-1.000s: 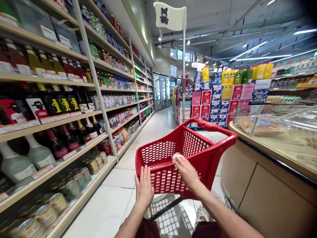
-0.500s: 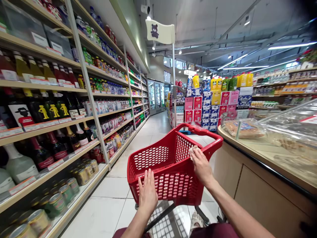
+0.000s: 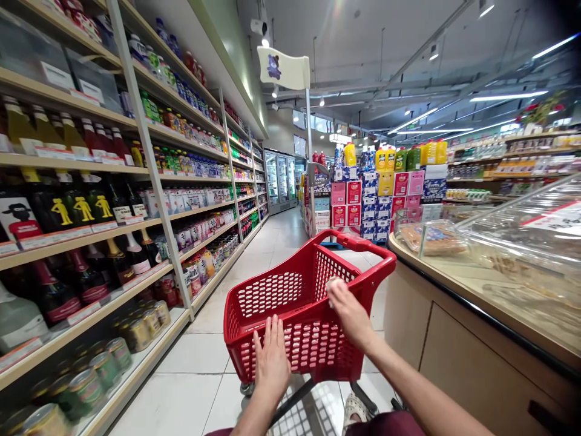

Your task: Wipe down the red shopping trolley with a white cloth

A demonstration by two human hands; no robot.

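Observation:
A red plastic shopping cart (image 3: 267, 293) with perforated walls stands right in front of me, its handle toward the far right. My left hand (image 3: 272, 357) lies with fingers stretched out against the near side wall, below the rim. My right hand (image 3: 347, 309) is closed on a small whitish cloth (image 3: 334, 284), most of which the fingers hide. That hand and the cloth are on the near top rim, short of the handle end. Inside, the visible part of the basket shows no goods.
Shelves of bottles and cans (image 3: 154, 236) line the left side. To the right stands a wooden counter (image 3: 449, 327) with clear covers. Stacked drink cartons (image 3: 354, 206) and a sign on a pole (image 3: 284, 68) are beyond the cart. Pale floor tiles (image 3: 190, 348) run down the aisle.
My right hand has slid with the cloth along the rim, away from the handle and toward the left. My left hand stays against the side wall. The view has shifted slightly.

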